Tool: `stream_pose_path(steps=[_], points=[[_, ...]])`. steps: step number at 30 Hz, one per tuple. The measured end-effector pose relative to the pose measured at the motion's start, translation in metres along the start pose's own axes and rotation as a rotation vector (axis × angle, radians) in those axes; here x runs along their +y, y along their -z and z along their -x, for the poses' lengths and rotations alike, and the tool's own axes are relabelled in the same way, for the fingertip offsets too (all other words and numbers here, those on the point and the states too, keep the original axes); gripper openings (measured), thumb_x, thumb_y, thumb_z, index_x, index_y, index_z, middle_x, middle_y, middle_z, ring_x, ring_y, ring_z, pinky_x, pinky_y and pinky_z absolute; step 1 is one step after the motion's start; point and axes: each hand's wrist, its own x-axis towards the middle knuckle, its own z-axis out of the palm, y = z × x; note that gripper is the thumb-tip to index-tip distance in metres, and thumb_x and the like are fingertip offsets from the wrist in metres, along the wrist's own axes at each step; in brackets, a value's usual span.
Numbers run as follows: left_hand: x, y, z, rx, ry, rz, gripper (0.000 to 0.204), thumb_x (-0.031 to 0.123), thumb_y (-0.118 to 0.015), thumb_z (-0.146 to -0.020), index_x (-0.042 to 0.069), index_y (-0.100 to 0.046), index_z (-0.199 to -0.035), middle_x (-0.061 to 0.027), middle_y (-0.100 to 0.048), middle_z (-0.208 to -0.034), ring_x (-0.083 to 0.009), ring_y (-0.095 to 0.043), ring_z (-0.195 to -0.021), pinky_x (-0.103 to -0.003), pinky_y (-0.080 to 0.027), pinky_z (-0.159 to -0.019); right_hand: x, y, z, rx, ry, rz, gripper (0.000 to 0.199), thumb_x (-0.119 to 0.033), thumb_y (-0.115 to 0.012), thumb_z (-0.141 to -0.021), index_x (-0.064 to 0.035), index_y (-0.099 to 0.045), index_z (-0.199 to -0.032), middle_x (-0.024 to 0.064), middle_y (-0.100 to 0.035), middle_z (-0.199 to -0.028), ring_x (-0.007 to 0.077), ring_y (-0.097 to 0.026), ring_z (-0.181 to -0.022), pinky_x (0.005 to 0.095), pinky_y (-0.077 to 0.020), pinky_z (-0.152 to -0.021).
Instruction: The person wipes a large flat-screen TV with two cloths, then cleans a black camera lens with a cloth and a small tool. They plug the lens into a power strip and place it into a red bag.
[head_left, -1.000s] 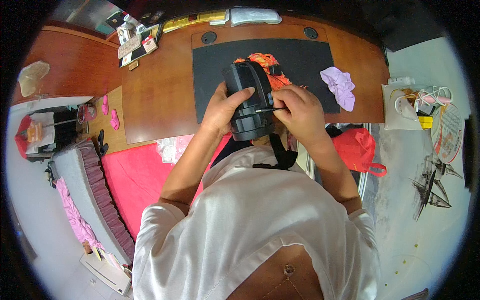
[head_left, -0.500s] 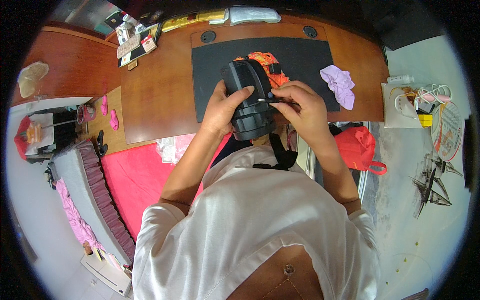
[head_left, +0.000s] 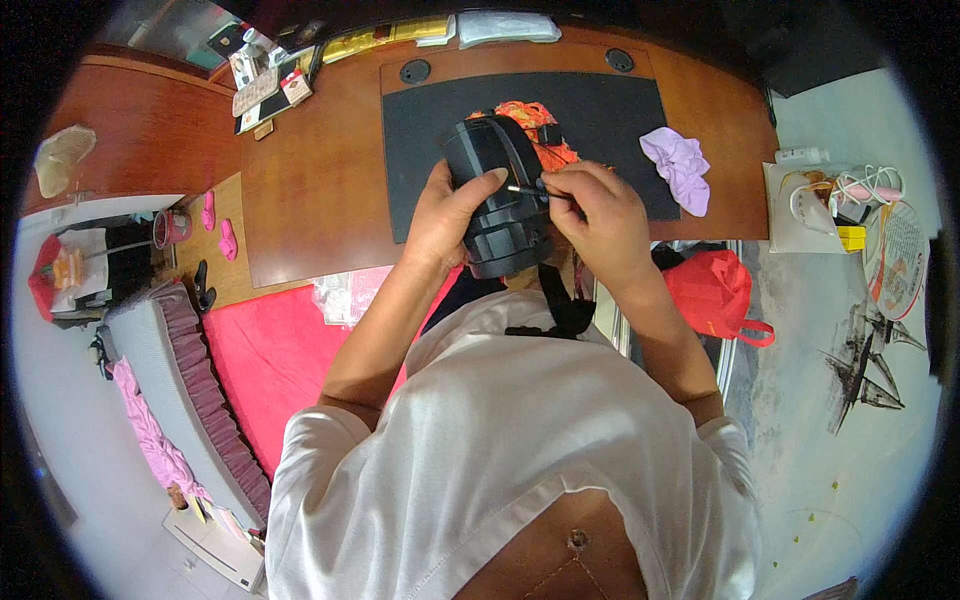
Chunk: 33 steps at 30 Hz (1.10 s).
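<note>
Little has shifted since the earlier frames: the black ribbed cylindrical object [head_left: 497, 195] stays at the same spot over the near edge of the bench [head_left: 320, 190], and both hands keep their grip, the right one only slightly adjusted at the object's side.

That object, dark plastic with stepped rings toward its lower end, is lifted off the surface above the front edge of the black mat [head_left: 600, 120]. The left hand [head_left: 445, 210] is wrapped around its left side, fingers curled closed on the body and the thumb laid across the top face. The right hand [head_left: 600, 215] is pinched shut on a thin dark tool [head_left: 535, 191], whose tip touches the right side of the object. A black strap [head_left: 560, 300] hangs from below the object down to the person's white shirt.

Behind the object, on the mat, lies a crumpled orange cloth [head_left: 530, 115], partly hidden. Toward the mat's right edge sits a lilac scrunchie-like cloth [head_left: 680, 165]. Small cards and boxes [head_left: 265, 85] crowd the far left corner of the bench. Off the bench's right end, a red bag [head_left: 715, 295] rests on the floor, just beside the person's right forearm.
</note>
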Motion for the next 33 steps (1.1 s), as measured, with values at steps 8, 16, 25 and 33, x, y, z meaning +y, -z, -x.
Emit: stream_pose_path(steps=[8,16,25,33], points=[[-0.009,0.01,-0.007,-0.006,0.262,0.244,0.039,0.025,-0.071,-0.085,0.001,-0.06,-0.115,-0.0136,-0.067,-0.102,-0.0242,-0.068,-0.089,-0.042,-0.059,-0.08,0.002,0.011,-0.006,0.025,-0.169,-0.353,0.018,-0.007,-0.069,-0.088,-0.0001,-0.069,-0.104,0.0121,-0.068,-0.094,0.024,-0.067,-0.085,0.0316,-0.0512,-0.076],[-0.011,0.022,-0.021,-0.314,0.369,0.657,0.059,0.032,-0.066,-0.087,0.002,-0.051,-0.136,-0.021,-0.062,-0.125,-0.0353,-0.064,-0.11,-0.053,-0.051,-0.099,0.011,0.013,0.007,0.046,-0.297,-0.523,0.014,-0.005,-0.067,-0.091,0.0013,-0.069,-0.104,0.0064,-0.065,-0.094,0.012,-0.063,-0.082,0.0242,-0.0479,-0.071],[-0.011,0.017,-0.02,-0.411,0.266,0.597,0.078,0.052,-0.073,-0.08,0.003,-0.05,-0.136,-0.0208,-0.066,-0.11,-0.0335,-0.068,-0.101,-0.05,-0.056,-0.092,0.007,0.013,0.013,0.018,-0.278,-0.625,0.017,0.004,-0.062,-0.093,0.0034,-0.064,-0.11,0.0054,-0.059,-0.101,0.0085,-0.057,-0.088,0.0205,-0.0464,-0.077],[-0.006,0.02,-0.007,-0.464,0.366,0.429,0.093,0.062,-0.082,-0.067,0.002,-0.054,-0.132,-0.0226,-0.066,-0.111,-0.0389,-0.068,-0.101,-0.052,-0.056,-0.091,0.007,0.011,0.012,0.012,-0.338,-0.681,0.016,0.005,-0.061,-0.093,0.0041,-0.063,-0.109,0.0059,-0.059,-0.103,0.0085,-0.057,-0.09,0.0207,-0.0468,-0.078]])
